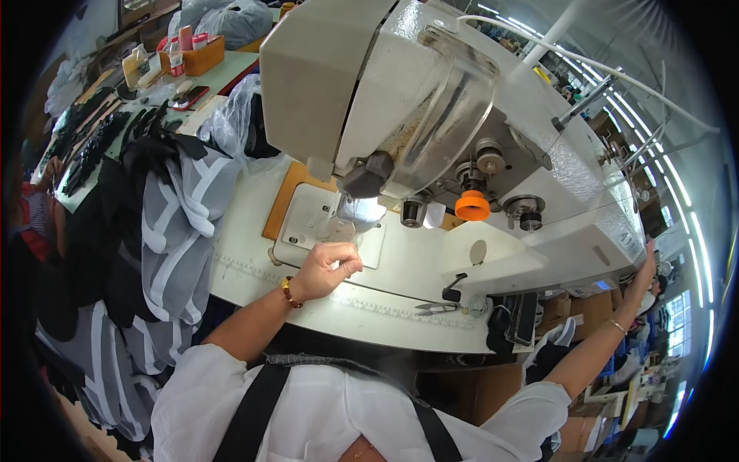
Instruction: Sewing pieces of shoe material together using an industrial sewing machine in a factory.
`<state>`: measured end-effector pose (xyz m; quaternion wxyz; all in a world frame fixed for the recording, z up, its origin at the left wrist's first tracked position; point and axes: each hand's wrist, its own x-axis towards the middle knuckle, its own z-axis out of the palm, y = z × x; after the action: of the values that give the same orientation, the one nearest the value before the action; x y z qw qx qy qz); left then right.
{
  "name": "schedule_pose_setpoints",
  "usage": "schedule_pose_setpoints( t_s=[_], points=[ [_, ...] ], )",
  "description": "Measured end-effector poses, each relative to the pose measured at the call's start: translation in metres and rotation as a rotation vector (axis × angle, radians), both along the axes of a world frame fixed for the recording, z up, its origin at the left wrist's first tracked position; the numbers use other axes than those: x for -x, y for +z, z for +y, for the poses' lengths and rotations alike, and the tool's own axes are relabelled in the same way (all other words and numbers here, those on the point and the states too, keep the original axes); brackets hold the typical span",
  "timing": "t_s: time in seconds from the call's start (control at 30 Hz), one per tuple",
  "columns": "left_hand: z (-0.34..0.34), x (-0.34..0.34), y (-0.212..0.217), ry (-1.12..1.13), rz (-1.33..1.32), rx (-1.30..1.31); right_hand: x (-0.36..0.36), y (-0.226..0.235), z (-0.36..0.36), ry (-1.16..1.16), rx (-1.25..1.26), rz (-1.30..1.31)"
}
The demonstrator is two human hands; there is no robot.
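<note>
A white sewing machine point(531, 177) fills the upper middle, its head over the table. My left hand point(329, 269) is closed, fingers curled and thumb pressed in, just in front of the metal needle plate point(304, 223). A thin thread seems to run down to it from the needle area, but what the fingers hold is too small to tell. My right hand point(645, 268) reaches far out and touches the right end of the machine. Most of its fingers are hidden at that edge. Small thread scissors point(437, 308) lie on the white tabletop point(254, 266).
Grey and black fabric pieces with white strips point(188, 223) hang in a heap on the left. Behind them, a green table point(239, 65) bears a wooden box point(204, 55), bottles and a phone point(191, 97). Someone's hand point(52, 171) shows at far left. Cardboard boxes point(593, 316) stand at right.
</note>
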<state>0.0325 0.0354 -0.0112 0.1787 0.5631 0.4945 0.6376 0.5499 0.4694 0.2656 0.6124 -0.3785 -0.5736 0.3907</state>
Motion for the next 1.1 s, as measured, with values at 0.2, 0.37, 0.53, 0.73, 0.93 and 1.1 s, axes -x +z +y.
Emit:
schedule_pose_setpoints(
  t_s=[0.2, 0.37, 0.53, 0.73, 0.93, 1.1],
  points=[
    [0.000, -0.001, 0.000, 0.058, 0.105, -0.017, 0.033, -0.067, -0.031, -0.172, -0.274, -0.034],
    [0.002, -0.002, 0.005, 0.279, 0.372, -0.207, 0.054, -0.105, -0.051, -0.293, -0.401, 0.173],
    [0.010, -0.007, 0.002, 0.434, 0.411, -0.420, -0.104, -0.009, 0.014, 0.212, -0.240, 0.101],
    [-0.003, -0.012, 0.000, 0.528, 0.464, -0.361, 0.019, -0.032, -0.007, -0.106, -0.114, 0.127],
    [-0.002, -0.010, -0.008, 0.499, 0.334, -0.302, 0.037, -0.063, -0.030, -0.211, -0.313, 0.194],
    [0.002, -0.008, 0.000, 0.502, 0.356, -0.324, 0.020, -0.035, -0.020, -0.207, -0.206, 0.097]
  ],
)
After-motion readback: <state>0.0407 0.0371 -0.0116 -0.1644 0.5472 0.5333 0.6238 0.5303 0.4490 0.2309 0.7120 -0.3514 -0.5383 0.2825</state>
